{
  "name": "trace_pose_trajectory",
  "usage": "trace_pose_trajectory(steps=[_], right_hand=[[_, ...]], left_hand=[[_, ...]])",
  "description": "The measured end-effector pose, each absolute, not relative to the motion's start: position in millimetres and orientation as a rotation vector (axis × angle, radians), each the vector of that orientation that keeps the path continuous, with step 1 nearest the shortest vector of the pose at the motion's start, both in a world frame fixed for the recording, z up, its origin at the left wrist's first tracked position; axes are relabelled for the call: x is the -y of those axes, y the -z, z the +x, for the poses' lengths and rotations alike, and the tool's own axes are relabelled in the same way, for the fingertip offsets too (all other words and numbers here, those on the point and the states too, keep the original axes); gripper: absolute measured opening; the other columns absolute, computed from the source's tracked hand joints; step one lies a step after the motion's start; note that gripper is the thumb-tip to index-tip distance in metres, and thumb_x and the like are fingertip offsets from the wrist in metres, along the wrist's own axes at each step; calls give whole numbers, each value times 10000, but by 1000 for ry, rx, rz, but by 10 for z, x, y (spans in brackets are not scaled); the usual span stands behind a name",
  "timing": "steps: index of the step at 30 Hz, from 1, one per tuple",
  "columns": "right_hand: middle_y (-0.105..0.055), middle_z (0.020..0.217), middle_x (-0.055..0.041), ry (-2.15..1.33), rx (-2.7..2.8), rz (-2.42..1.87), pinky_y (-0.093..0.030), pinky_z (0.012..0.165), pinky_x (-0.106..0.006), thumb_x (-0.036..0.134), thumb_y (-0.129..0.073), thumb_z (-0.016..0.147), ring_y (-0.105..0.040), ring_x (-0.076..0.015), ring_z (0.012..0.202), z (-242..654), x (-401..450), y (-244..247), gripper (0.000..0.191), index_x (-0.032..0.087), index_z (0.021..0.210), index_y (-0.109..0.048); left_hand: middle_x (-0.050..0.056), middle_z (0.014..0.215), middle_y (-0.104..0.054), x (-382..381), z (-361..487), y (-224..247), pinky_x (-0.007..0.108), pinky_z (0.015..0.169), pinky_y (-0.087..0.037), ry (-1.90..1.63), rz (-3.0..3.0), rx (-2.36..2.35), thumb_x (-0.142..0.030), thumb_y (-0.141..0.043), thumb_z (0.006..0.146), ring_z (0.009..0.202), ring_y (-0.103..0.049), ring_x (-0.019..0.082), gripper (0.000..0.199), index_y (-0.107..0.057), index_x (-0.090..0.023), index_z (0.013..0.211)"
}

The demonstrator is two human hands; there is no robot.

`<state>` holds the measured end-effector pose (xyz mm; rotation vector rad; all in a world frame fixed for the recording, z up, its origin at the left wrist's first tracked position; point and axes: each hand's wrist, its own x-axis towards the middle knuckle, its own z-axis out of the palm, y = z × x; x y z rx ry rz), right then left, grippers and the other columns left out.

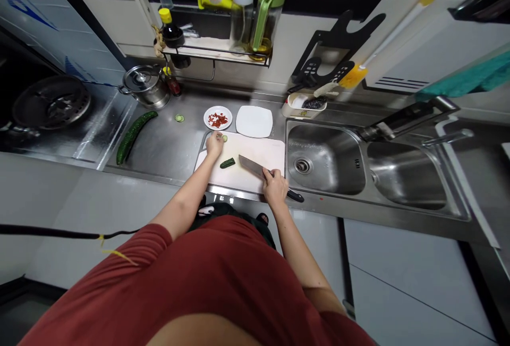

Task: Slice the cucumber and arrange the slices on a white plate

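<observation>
In my right hand (275, 186) is the black handle of a kitchen knife (252, 165), its broad blade pointing left over the white cutting board (258, 146). A short dark-green piece of cucumber (227, 163) lies on the board, left of the blade tip and apart from it. My left hand (215, 144) is at the board's upper left edge, fingers closed on a pale green cucumber slice (224, 138). Just beyond that hand stands a small white plate (218, 118) with chopped red pieces (217, 119) on it.
A white square plate (254, 121) sits behind the board. To the left lie a long whole cucumber (134, 136) and some cucumber slices (179, 118); a lidded steel pot (146, 86) stands behind them. The double sink (324, 157) is at the right. A bottle rack (217, 53) hangs above.
</observation>
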<state>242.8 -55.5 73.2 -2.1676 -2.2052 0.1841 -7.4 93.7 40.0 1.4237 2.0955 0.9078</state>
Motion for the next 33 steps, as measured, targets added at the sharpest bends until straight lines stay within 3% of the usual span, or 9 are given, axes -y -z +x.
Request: trace_pose_trajectory(steps=[9, 14, 22, 33], right_hand=[[-502, 1126, -66, -182, 2193, -2153, -272, 729, -299, 229, -450, 928, -477, -167, 839, 2458, 556, -684, 389, 331, 1284, -568], [-502, 1123, -59, -170, 2180, -2152, -269, 726, -294, 239, -449, 934, -476, -163, 832, 2465, 567, -671, 379, 336, 1281, -567], [-492, 1114, -67, -199, 2195, -2183, -274, 724, -290, 246, -456, 933, -479, -163, 845, 2434, 572, -729, 387, 330, 1296, -560], [-502, 1059, -64, -340, 2138, -2189, -301, 719, -267, 238, -439, 939, -507, -155, 828, 2400, 555, -737, 385, 305, 1302, -547]], left_hand=[[77, 883, -665, -1041, -109, -352, 306, 797, -405, -778, 1625, -2164, -128, -503, 820, 862, -593, 208, 238, -631, -195, 1009], [101, 990, -640, -970, -142, -314, 336, 900, -392, -754, 1826, -2139, -240, -526, 854, 1014, -527, 244, 182, -677, -196, 946], [105, 1036, -605, -940, -132, -274, 347, 933, -397, -672, 1814, -2174, -271, -534, 860, 1056, -481, 256, 215, -701, -197, 974], [111, 995, -592, -912, -134, -336, 379, 929, -399, -870, 1715, -2122, -261, -578, 820, 1048, -495, 272, 175, -688, -207, 944]])
